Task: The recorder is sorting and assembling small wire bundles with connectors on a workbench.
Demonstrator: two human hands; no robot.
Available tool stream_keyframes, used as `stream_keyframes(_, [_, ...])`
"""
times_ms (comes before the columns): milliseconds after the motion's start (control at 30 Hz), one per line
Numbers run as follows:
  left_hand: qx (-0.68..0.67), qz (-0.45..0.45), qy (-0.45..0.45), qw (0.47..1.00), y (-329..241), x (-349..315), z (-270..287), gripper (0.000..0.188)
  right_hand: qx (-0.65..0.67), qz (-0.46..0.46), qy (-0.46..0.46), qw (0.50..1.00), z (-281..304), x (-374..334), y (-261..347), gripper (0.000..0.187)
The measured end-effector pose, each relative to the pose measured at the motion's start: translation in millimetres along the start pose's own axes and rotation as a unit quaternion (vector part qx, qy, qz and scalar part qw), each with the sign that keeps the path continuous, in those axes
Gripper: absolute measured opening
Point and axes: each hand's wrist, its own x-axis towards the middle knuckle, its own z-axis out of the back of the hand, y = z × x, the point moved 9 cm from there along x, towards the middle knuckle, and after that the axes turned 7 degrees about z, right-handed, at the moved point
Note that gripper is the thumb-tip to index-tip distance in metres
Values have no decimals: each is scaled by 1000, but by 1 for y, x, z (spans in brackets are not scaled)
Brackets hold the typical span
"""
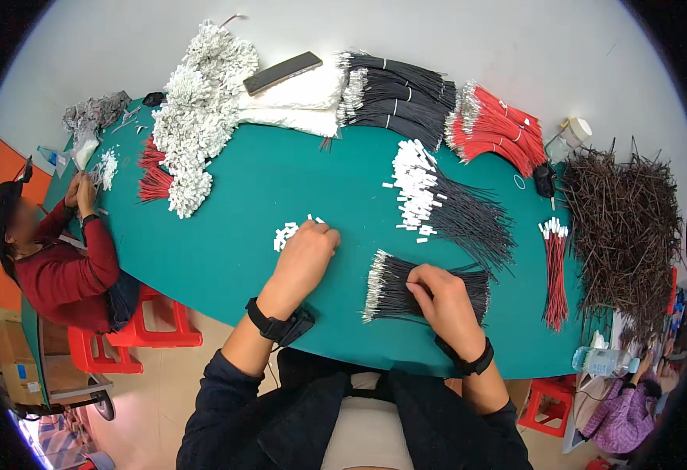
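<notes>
My left hand (304,254) rests over a small pile of white connector housings (284,236), fingers curled downward. Its fingertips are hidden, so whatever they hold does not show. Lying on the table under my right hand (444,307) is a bundle of black wires (396,288) with bare metal terminals at their left ends. Thumb and forefinger of that hand are pinched together on the black wires. Beyond it spreads a heap of black wires with white housings (415,184) on their ends, tails pointing to the lower right.
Along the back of the green table (280,172) lie a large white connector heap (202,102), a black phone (283,73), black bundles (398,98) and red bundles (500,129). To the right are red wires (555,274) and a brown wire pile (621,227). A co-worker (69,258) sits left.
</notes>
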Motion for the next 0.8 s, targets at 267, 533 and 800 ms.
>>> stream_keyframes(267, [91,-41,-26,995,-5,-2,-5,9,116,-30,-62,991,10,3,2,9])
stream_keyframes(533, [-151,-14,-45,987,-19,5,39,13,124,-35,-149,980,24,4,4,8])
stream_keyframes(800, [-694,137,31,706,-34,-12,27,11,98,-6,-184,978,44,18,35,7])
